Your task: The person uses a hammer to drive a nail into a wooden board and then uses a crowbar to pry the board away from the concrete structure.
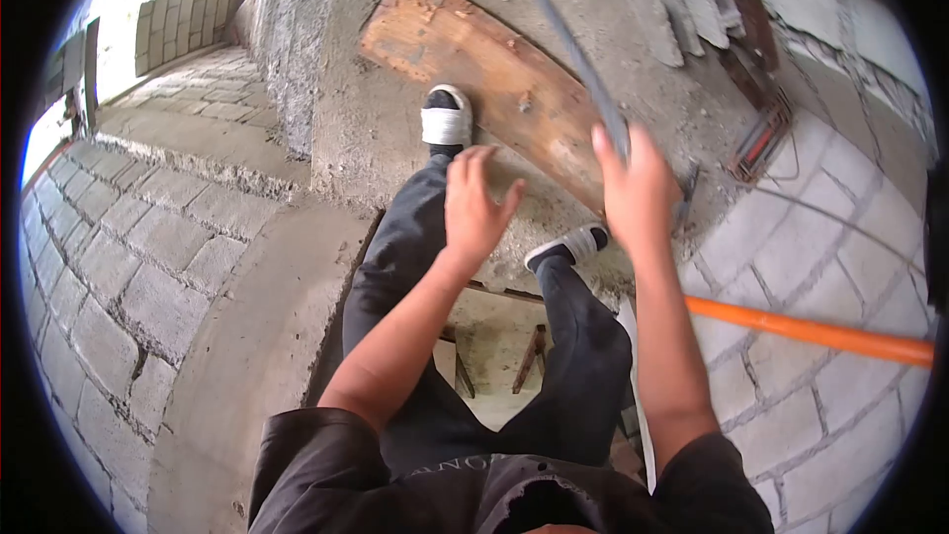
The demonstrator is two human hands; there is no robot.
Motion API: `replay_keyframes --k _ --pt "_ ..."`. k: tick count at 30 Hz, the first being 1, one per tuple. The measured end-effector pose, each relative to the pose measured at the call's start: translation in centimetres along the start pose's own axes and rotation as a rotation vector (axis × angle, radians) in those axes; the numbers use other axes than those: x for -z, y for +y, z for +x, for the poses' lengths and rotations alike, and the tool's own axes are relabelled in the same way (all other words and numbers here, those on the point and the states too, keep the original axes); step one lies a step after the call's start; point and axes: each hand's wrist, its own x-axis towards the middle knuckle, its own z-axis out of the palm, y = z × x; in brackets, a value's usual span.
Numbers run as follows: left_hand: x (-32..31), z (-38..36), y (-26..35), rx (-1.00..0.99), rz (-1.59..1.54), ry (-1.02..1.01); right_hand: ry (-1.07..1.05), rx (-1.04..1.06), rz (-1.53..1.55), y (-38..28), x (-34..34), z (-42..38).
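Note:
My right hand (638, 188) is closed around the lower end of a long grey bar (563, 25), thumb laid along it. From my fist the bar runs up and away to the top edge of the view, slightly blurred. Beneath that hand is the near end of a wooden board (484, 69), dusty and dotted with bits of mortar. My left hand (474, 203) holds nothing; its fingers are apart, over my left shin and just below my sandalled foot (447, 119).
Concrete block walls stand on the left (163, 237) and right (791, 396). An orange pipe (811, 328) juts in at the right. Rusty metal pieces (756, 35) and broken grey slabs (682, 0) lie at the upper right. Between my legs, a gap shows a lower level (499, 336).

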Motion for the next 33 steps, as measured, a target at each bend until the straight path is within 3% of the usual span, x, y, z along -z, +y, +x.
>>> replay_keyframes --k 1,4,5,8,10,12,14,16,18,20,22,24,25,26,27,29,30,31,33 --pt "0.5 -0.6 0.6 -0.033 -0.026 0.021 0.002 -0.016 0.122 0.7 2.8 -4.7" --pt "1.0 -3.8 5.3 -0.231 -0.032 -0.007 -0.172 -0.241 0.074 2.6 12.7 -17.6" --pt "0.4 -5.7 7.7 -0.300 -0.058 -0.088 -0.220 -0.183 -0.079 4.4 15.7 -21.6" --pt "-1.6 -11.1 15.0 -0.623 -0.094 -0.464 -0.371 -0.391 -0.095 6.2 24.0 -30.1" --pt "-4.3 -15.2 17.2 -0.665 -0.084 -0.671 -0.526 -0.527 -0.121 7.6 28.4 -33.7" --pt "-7.1 -19.6 17.8 -0.732 -0.185 -0.823 -0.525 -0.599 -0.104 10.4 31.7 -35.7" --pt "-9.2 -23.9 17.9 -0.521 -0.294 -1.253 -0.714 -0.543 -0.127 15.3 34.6 -37.2" --pt "-11.1 -25.2 19.5 -0.561 -0.280 -1.248 -0.654 -0.739 0.301 21.6 36.5 -38.1" --pt "-13.1 -25.1 20.8 -0.434 -0.146 -1.309 -0.071 -0.662 1.002 27.0 35.3 -37.8" --pt "-14.8 -24.3 21.5 -0.359 -0.146 -1.311 0.288 -0.699 0.717 33.9 29.9 -38.2" --pt "-16.2 -23.2 22.2 -0.251 -0.159 -1.222 0.116 -0.848 0.718 39.0 19.7 -38.1" --pt "-16.6 -21.0 23.4 -0.213 -0.168 -1.178 -0.106 -0.549 0.854 38.0 8.5 -36.8" --pt "-16.6 -19.7 24.0 -0.174 -0.192 -1.125 -0.297 -0.609 0.833 33.6 6.3 -34.5" --pt "-16.8 -18.2 24.7 -0.110 -0.231 -1.119 -0.331 -0.493 0.985 31.4 2.7 -32.7" --pt "-16.7 -16.8 25.5 -0.045 -0.271 -1.116 -0.215 -0.277 0.935 30.3 -1.5 -31.2" --pt "-15.6 -13.4 28.2 0.112 -0.399 -1.077 -0.035 -0.160 0.747 27.0 -1.8 -26.9" --pt "-16.9 -12.4 27.9 0.074 -0.533 -0.982 0.042 -0.358 0.769 26.0 -2.1 -25.7" --pt "-17.9 -11.7 27.6 0.035 -0.667 -0.885 0.097 -0.424 0.852 27.0 -3.0 -24.6" --pt "-17.7 -10.3 28.9 0.234 -0.887 -0.950 0.118 -0.522 0.890 29.0 -3.7 -23.7"
